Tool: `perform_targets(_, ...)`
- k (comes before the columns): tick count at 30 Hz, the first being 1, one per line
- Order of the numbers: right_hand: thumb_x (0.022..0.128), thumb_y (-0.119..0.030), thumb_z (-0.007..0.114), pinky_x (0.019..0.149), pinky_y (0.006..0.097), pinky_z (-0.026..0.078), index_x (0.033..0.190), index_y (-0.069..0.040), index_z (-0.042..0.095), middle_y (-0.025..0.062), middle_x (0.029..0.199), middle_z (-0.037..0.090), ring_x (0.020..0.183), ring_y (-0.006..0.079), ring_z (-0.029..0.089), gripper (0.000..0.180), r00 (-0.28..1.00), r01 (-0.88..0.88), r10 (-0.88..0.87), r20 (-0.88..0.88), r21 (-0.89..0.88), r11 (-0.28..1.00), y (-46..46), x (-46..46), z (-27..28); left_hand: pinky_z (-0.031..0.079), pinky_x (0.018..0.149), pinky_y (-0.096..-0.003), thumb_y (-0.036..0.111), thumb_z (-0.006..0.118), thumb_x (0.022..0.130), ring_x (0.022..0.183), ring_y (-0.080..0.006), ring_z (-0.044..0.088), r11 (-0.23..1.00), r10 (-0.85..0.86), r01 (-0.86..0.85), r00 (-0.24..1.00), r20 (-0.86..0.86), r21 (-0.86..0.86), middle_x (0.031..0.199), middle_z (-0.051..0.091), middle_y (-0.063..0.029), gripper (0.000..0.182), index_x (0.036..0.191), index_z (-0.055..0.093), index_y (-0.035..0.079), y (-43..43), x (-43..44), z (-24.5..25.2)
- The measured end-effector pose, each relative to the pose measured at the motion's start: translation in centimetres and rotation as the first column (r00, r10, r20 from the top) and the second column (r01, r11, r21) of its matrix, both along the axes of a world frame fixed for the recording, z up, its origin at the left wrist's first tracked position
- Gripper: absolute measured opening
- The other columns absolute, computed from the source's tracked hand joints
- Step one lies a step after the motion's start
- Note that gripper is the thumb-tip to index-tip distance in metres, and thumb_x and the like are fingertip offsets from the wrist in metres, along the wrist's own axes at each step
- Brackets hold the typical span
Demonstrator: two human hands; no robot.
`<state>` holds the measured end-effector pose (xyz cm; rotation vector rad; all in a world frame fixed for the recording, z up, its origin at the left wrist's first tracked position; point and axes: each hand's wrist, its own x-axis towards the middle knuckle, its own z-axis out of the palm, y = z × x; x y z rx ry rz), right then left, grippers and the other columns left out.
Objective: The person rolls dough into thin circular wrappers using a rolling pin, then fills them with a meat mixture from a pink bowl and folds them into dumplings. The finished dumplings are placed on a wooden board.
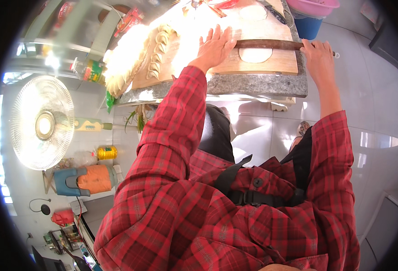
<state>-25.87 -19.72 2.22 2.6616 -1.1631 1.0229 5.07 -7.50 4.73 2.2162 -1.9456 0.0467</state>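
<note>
A dark wooden rolling pin (pixel 270 44) lies across a round dough wrapper (pixel 255 55) on the floured wooden board (pixel 219 69). At its left end rests my left hand (pixel 216 45), palm down with fingers spread. My right hand (pixel 319 56) has its fingers bent over the pin's right end, beyond the board's edge. Another flat dough round (pixel 253 12) lies farther back. To the left a row of folded dumplings (pixel 156 56) sits on the board, beside more dumplings (pixel 117 79) on a tray in glaring light.
The board rests on a grey stone tabletop (pixel 253 86). A pink basin (pixel 315 6) stands over a blue bucket (pixel 308 27) at the back right. A bottle (pixel 90 70) and a standing fan (pixel 43 122) are at left. A dark-handled tool (pixel 276 14) lies at the board's back right.
</note>
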Motion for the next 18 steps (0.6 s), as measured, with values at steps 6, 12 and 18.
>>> perform_targets(6, 0.089, -0.018, 0.062, 0.094, 0.0450, 0.044, 0.104, -0.007, 0.064, 0.0103, 0.089, 0.060, 0.091, 0.0322, 0.056, 0.019, 0.998, 0.042, -0.039, -0.050, 0.057, 0.998, 1.4, -2.8, -0.8, 0.015, 0.112, -0.0617, 0.054, 0.031, 0.099, 0.143, -0.0423, 0.021, 0.998, -0.041, 0.042, 0.999, -0.008, 0.046, 0.155, 0.023, -0.0211, 0.064, 0.151, 0.028, 0.017, 3.8, -2.5, 1.0)
perform_targets(12, 0.090, -0.015, 0.061, 0.099, 0.0485, 0.042, 0.112, -0.007, 0.063, 0.0108, 0.094, 0.060, 0.092, 0.0322, 0.055, 0.024, 0.999, -0.029, 0.031, -0.027, 0.067, 0.997, 4.2, -3.3, 0.6, 0.015, 0.111, -0.0637, 0.053, 0.031, 0.099, 0.143, -0.0429, 0.020, 0.996, -0.094, 0.094, 0.996, -0.008, -0.008, 0.155, 0.023, -0.0217, 0.063, 0.151, 0.028, 0.017, 7.0, -3.4, 0.2)
perform_targets(18, 0.090, -0.019, 0.061, 0.104, 0.0488, 0.039, 0.109, -0.011, 0.065, 0.0093, 0.089, 0.060, 0.094, 0.0296, 0.057, 0.021, 0.999, -0.007, 0.007, -0.032, -0.018, 1.000, -0.2, 1.5, 0.1, 0.014, 0.111, -0.0631, 0.058, 0.033, 0.097, 0.145, -0.0416, 0.016, 0.999, 0.039, -0.038, 0.998, -0.040, 0.022, 0.156, 0.019, -0.0214, 0.066, 0.151, 0.029, 0.020, -0.4, 1.0, -0.2)
